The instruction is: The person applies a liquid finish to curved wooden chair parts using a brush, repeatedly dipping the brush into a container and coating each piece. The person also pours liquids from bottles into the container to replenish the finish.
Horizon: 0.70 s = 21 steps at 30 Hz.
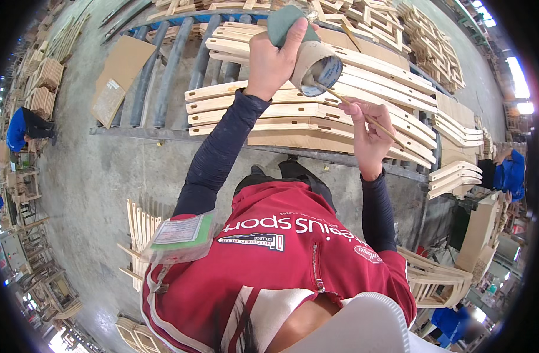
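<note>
My left hand (272, 66) is closed round a beige cardboard tube (304, 62), tilted so its round opening with a bluish printed inner wall faces me. A dull green piece (284, 25), perhaps sandpaper, is pinched under the same thumb. Between the fingers of my right hand (370, 132) is a thin brown stick (378, 125). Its far tip reaches into the tube's opening, so I cannot see that end. Below both hands lie rows of curved pale wooden slats (316, 110) with small oval slots.
The slats rest on brown board over a roller conveyor (174, 73). A cardboard sheet (123, 70) lies on the rollers at left. Stacked wooden frames (431, 47) stand beyond. People in blue work at far left (22, 126) and right (509, 173). More slats (141, 226) stand beside me on the left.
</note>
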Each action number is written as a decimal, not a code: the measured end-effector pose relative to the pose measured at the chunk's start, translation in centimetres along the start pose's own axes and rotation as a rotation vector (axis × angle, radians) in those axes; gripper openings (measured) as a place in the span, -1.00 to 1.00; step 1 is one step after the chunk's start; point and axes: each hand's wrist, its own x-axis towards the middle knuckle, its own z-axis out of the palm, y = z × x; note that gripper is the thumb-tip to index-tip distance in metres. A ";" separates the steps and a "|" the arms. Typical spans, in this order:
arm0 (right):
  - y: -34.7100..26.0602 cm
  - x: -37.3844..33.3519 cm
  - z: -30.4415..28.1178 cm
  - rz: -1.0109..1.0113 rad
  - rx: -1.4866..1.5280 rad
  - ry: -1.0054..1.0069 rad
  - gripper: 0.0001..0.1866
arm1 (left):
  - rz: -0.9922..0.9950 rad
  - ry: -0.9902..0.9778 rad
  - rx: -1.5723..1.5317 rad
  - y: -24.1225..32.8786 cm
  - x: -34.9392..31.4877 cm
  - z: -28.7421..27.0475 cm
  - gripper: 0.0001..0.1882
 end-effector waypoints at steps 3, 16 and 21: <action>-0.6 -0.5 0.9 0.135 0.241 0.080 -0.87 | -0.006 0.047 -0.106 0.1 -0.2 -0.1 -0.61; 2.1 -1.5 1.2 0.560 0.740 0.241 -0.90 | -0.197 0.108 -0.063 -3.0 -2.5 0.1 -0.53; 5.3 -1.1 0.9 0.728 0.701 0.214 -0.88 | -0.315 0.136 -0.077 -6.2 -3.3 1.2 -0.52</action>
